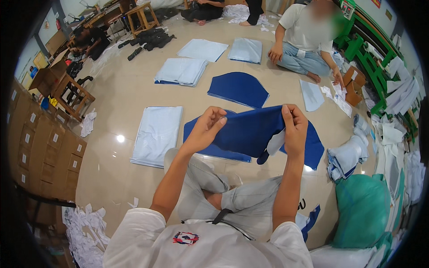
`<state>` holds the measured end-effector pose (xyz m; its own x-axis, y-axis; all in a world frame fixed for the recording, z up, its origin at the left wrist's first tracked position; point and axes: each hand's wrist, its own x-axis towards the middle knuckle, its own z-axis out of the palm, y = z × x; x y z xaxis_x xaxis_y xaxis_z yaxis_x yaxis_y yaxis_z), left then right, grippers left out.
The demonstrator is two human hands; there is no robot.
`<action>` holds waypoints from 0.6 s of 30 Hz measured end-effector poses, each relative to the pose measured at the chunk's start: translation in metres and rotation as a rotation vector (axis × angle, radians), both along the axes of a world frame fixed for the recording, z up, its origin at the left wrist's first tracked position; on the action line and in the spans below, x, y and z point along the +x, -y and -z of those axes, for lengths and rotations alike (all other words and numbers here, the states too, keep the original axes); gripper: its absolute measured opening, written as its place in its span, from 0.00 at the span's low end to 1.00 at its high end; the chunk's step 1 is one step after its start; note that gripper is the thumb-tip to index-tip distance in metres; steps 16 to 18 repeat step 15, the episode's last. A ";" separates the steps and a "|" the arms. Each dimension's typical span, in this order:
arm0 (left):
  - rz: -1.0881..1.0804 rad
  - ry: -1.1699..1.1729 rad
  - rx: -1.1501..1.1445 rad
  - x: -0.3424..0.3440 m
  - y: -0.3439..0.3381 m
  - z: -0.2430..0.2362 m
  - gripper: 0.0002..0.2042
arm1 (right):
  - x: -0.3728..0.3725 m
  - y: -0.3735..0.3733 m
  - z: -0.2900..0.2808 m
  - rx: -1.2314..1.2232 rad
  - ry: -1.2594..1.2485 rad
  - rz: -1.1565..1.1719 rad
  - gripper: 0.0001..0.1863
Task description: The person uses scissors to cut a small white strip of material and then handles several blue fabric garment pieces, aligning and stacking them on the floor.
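Stretched between my hands, above my crossed legs, is a dark blue fabric piece (250, 129) with a pale patch at its lower right. My left hand (206, 129) is closed in a pinch on its left upper corner. At the other end, my right hand (294, 129) grips the right upper corner between thumb and fingers. Beneath the held cloth, partly hidden by it, lie a blue panel stack (239, 155) and another blue panel stack (314, 145) to its right. Beyond them lies a rounded blue fabric stack (238, 88).
Light blue fabric stacks (157, 134) lie on the floor to the left and farther back. A co-worker (304, 44) sits at the far right beside a green metal rack (366, 53). Cardboard boxes (44, 147) line the left; a green sack (361, 210) stands near right.
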<state>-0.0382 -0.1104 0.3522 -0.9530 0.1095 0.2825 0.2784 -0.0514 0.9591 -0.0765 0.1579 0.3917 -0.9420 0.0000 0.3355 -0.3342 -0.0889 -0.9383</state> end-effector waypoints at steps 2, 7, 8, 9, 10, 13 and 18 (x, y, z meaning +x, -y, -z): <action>-0.109 -0.029 -0.027 -0.003 -0.004 -0.001 0.09 | -0.002 0.000 -0.007 -0.012 -0.029 -0.030 0.13; -0.018 -0.048 -0.071 -0.013 -0.009 -0.013 0.14 | -0.012 -0.008 -0.027 -0.065 -0.013 -0.014 0.13; 0.092 -0.021 -0.091 -0.011 -0.004 -0.013 0.16 | -0.014 -0.011 -0.028 -0.060 0.005 -0.008 0.13; 0.200 0.006 -0.110 -0.008 0.002 -0.013 0.18 | -0.018 -0.012 -0.024 -0.081 -0.007 0.029 0.13; 0.264 0.168 -0.100 0.001 0.009 -0.015 0.20 | -0.020 -0.014 -0.014 -0.082 0.005 0.069 0.13; 0.387 0.467 -0.077 0.020 0.019 -0.023 0.25 | -0.030 -0.023 0.017 -0.062 0.024 0.140 0.14; 0.388 0.472 -0.094 0.024 0.025 -0.014 0.26 | -0.033 -0.025 0.043 -0.036 0.065 0.130 0.13</action>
